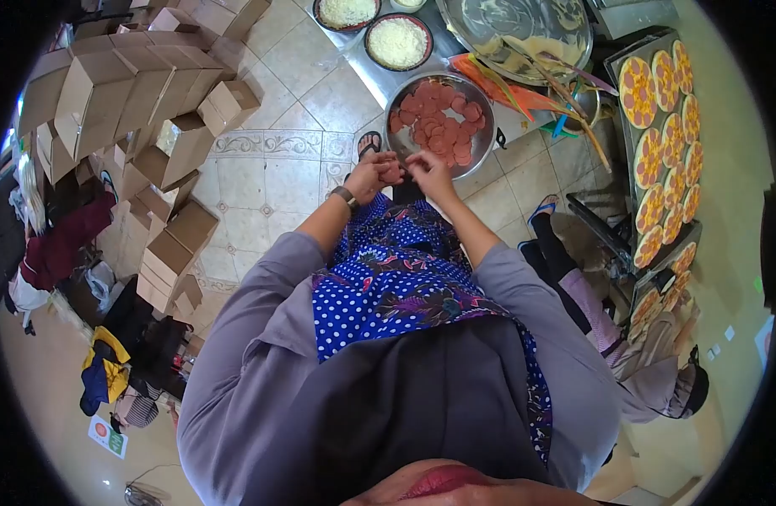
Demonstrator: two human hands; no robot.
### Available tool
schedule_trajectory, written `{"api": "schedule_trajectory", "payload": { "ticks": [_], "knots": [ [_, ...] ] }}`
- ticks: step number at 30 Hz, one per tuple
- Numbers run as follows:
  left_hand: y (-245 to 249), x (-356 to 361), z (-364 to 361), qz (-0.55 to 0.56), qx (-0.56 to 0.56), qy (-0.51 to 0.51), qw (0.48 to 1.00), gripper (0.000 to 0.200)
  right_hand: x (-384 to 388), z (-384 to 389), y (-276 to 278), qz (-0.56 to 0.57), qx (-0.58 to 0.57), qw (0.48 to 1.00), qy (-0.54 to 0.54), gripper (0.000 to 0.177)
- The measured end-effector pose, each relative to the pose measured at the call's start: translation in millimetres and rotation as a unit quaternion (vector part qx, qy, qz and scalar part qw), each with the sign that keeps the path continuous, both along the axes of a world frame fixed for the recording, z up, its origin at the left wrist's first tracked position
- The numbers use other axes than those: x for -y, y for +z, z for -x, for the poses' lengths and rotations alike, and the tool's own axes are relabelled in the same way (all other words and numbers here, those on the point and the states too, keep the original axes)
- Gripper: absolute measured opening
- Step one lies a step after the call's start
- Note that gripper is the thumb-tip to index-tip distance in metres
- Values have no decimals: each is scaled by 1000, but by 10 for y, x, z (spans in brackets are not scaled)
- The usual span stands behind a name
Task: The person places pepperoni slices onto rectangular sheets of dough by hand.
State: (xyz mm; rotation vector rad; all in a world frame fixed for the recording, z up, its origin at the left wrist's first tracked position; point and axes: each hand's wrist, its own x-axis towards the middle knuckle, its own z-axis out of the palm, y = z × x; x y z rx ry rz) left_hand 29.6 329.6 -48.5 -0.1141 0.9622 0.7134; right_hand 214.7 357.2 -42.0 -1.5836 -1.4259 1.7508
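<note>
Over on the left, brown boxes (pixel 177 249) crowd the floor (pixel 261 202), well apart from the left hand (pixel 369 179). And that left hand has the held slices (pixel 392 173), reddish-pink, in its fingers! Just beside it comes the right hand (pixel 430 175), fingers bent towards them; whether it pinches one, you cannot tell. Right beyond both hands, the metal bowl (pixel 482 157) carries plenty of loose slices (pixel 439 126) on the surface (pixel 360 52), white shreds (pixel 396 43) in a smaller bowl (pixel 369 44) past it. Far right of the right hand, topped rounds (pixel 649 157) line a tray (pixel 622 94).
</note>
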Motion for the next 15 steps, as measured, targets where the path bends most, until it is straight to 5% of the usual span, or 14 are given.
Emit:
{"api": "schedule_trajectory", "payload": {
  "ticks": [4, 10, 15],
  "knots": [
    [174, 20, 116, 4, -34, 6, 999, 42, -475, -227, -322, -231, 318, 918, 52, 24],
    [217, 125, 156, 4, -52, -20, 998, 48, -767, -201, -498, -234, 409, 865, 170, 31],
    [270, 140, 157, 20, -45, -26, 998, 45, -768, -266, -562, -228, 373, 880, 187, 27]
  ]
}}
